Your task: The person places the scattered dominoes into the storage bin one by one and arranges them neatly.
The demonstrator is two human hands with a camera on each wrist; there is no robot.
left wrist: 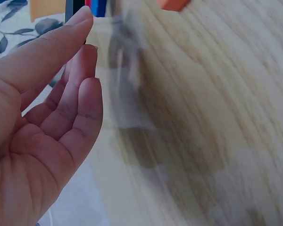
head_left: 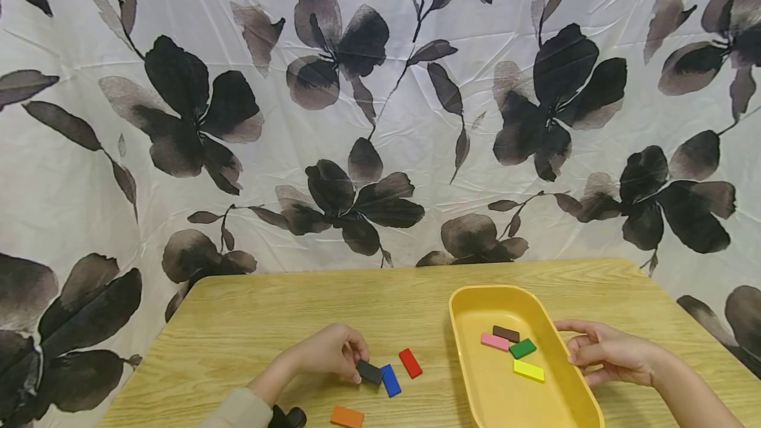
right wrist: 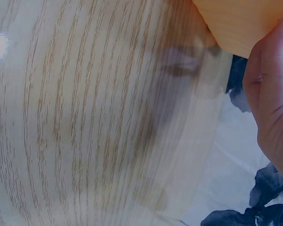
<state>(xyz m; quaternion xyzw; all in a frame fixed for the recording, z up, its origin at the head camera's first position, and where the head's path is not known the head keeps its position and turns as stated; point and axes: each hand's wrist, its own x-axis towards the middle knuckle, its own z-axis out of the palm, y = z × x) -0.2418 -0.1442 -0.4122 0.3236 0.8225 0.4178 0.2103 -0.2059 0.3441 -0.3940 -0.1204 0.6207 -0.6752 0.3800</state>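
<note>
In the head view my left hand (head_left: pixel 334 354) pinches a black block (head_left: pixel 369 372) between thumb and fingers, low over the table. A blue block (head_left: pixel 390 380) lies right against or just beside it, and a red block (head_left: pixel 410 363) is a little farther right. Nearer the front edge of the view is an orange block (head_left: pixel 347 417). My right hand (head_left: pixel 615 354) touches the outer right side of a yellow tray (head_left: pixel 484 388), fingers loosely bent. Inside the tray lie a brown block (head_left: pixel 506 333), a pink block (head_left: pixel 495 342), a green block (head_left: pixel 523 349) and a yellow block (head_left: pixel 528 370).
The wooden table (head_left: pixel 285 302) carries everything, its far edge meeting a white cloth (head_left: pixel 416 137) printed with dark flowers. Partly hidden by the left sleeve (head_left: pixel 240 408), a small black object (head_left: pixel 291 417) shows at the bottom of the head view.
</note>
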